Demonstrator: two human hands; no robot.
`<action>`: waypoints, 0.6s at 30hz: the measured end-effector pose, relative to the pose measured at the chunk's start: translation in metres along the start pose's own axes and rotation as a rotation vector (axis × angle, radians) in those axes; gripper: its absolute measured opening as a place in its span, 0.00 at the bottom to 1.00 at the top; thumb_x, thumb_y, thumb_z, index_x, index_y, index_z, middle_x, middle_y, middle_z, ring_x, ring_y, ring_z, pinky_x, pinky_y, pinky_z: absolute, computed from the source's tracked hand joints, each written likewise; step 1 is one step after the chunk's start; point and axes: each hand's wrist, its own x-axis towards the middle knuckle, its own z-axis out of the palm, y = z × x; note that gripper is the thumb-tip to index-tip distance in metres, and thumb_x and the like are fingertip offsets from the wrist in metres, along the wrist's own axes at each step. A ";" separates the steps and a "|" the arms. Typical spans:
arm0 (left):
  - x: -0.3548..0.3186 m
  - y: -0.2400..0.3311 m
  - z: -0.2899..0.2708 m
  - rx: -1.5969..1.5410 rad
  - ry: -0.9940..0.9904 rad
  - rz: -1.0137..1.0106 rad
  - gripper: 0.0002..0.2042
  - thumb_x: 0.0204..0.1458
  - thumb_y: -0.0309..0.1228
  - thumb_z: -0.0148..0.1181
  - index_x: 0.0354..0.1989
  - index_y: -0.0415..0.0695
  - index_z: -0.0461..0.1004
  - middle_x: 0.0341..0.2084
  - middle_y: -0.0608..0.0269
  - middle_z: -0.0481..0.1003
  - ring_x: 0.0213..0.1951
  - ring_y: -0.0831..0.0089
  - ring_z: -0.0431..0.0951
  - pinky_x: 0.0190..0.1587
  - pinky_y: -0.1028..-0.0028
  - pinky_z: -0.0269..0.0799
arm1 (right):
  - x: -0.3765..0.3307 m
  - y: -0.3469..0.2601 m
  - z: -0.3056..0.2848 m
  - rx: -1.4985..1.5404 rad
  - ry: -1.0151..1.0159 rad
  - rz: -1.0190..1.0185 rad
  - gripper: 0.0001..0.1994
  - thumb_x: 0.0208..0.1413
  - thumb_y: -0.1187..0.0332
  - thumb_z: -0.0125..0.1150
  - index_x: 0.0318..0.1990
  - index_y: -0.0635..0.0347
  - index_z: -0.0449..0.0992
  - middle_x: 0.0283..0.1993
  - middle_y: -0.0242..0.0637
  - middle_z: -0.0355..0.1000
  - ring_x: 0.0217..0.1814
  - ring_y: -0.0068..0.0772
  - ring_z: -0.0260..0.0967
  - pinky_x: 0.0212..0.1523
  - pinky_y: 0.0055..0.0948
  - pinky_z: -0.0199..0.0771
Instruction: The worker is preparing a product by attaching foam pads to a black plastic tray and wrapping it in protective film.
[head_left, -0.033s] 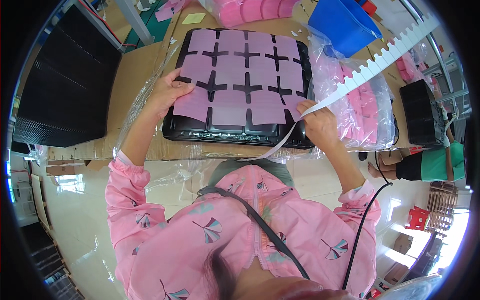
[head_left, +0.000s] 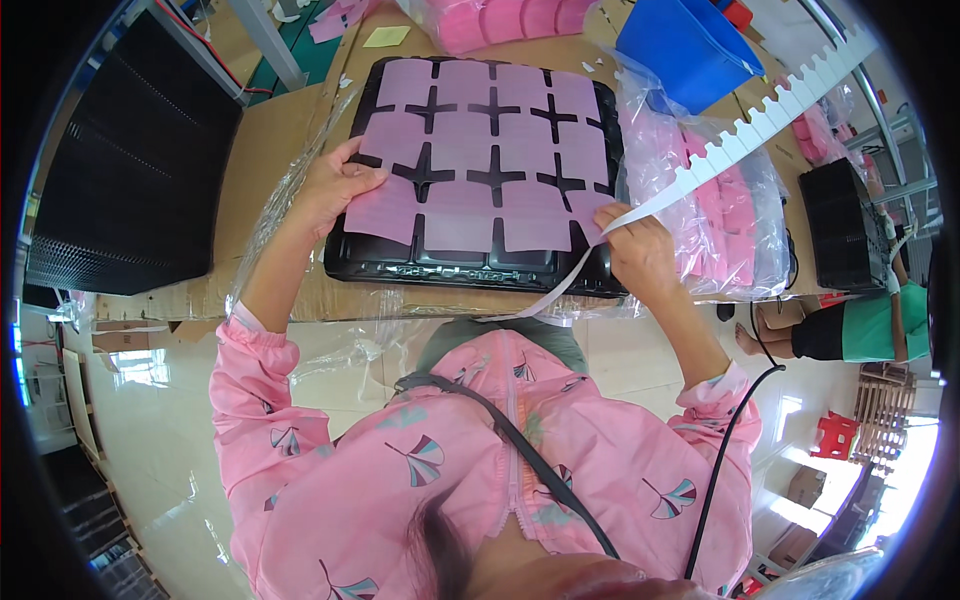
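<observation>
A pink sheet [head_left: 525, 140] with cross-shaped cutouts lies over a black plastic tray [head_left: 440, 272] in front of me. The tray shows dark through the cutouts and along the near edge. My left hand [head_left: 338, 190] pinches the sheet's left edge between thumb and fingers. At the near right corner, my right hand [head_left: 642, 250] has its fingers closed on the sheet. A long white notched strip [head_left: 735, 148] crosses that hand, rising to the upper right while its tail hangs past the tray's near edge. Whether those fingers also grip the strip is hidden.
Right of the tray lie plastic-wrapped pink pieces [head_left: 715, 215], with a blue bin [head_left: 690, 50] behind them. A stack of black trays [head_left: 130, 160] stands at left. More pink pieces [head_left: 510, 22] lie at the far edge. Another person [head_left: 870, 325] is at far right.
</observation>
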 end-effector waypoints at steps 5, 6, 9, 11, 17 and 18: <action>-0.005 -0.001 0.006 0.081 0.045 -0.038 0.34 0.45 0.25 0.62 0.60 0.36 0.51 0.28 0.64 0.73 0.30 0.81 0.73 0.35 0.81 0.69 | -0.012 -0.004 -0.003 0.035 -0.027 0.042 0.12 0.36 0.81 0.54 0.34 0.62 0.71 0.36 0.38 0.72 0.37 0.41 0.71 0.38 0.34 0.71; -0.005 -0.001 0.007 0.100 0.044 -0.041 0.34 0.45 0.25 0.62 0.60 0.36 0.51 0.28 0.64 0.73 0.30 0.81 0.73 0.35 0.81 0.69 | -0.013 -0.004 -0.003 0.036 -0.023 0.042 0.12 0.36 0.81 0.54 0.33 0.62 0.71 0.36 0.38 0.72 0.37 0.41 0.71 0.38 0.34 0.71; -0.004 -0.003 0.004 0.123 0.017 -0.058 0.37 0.43 0.27 0.64 0.61 0.33 0.49 0.30 0.60 0.74 0.34 0.78 0.73 0.38 0.80 0.68 | -0.016 -0.006 -0.002 0.055 -0.040 0.051 0.12 0.36 0.81 0.54 0.33 0.62 0.71 0.36 0.38 0.72 0.37 0.41 0.71 0.38 0.35 0.71; -0.003 -0.003 0.004 0.131 0.009 -0.067 0.39 0.42 0.27 0.66 0.61 0.32 0.49 0.31 0.58 0.74 0.35 0.76 0.73 0.40 0.79 0.68 | -0.019 -0.005 0.000 0.051 -0.044 0.056 0.12 0.36 0.81 0.54 0.33 0.62 0.71 0.36 0.38 0.72 0.37 0.41 0.70 0.38 0.35 0.71; -0.002 -0.003 0.006 0.164 0.024 -0.066 0.39 0.42 0.28 0.66 0.61 0.33 0.49 0.31 0.58 0.74 0.34 0.76 0.74 0.39 0.78 0.68 | -0.014 -0.009 -0.001 0.066 -0.041 0.072 0.12 0.36 0.81 0.53 0.33 0.62 0.70 0.35 0.38 0.71 0.38 0.41 0.70 0.36 0.35 0.70; -0.001 -0.005 0.005 0.169 0.025 -0.068 0.39 0.42 0.28 0.66 0.61 0.33 0.49 0.31 0.58 0.74 0.34 0.76 0.74 0.39 0.78 0.68 | -0.013 -0.010 -0.001 0.071 -0.044 0.072 0.12 0.36 0.81 0.53 0.33 0.62 0.70 0.35 0.38 0.71 0.39 0.41 0.70 0.36 0.35 0.70</action>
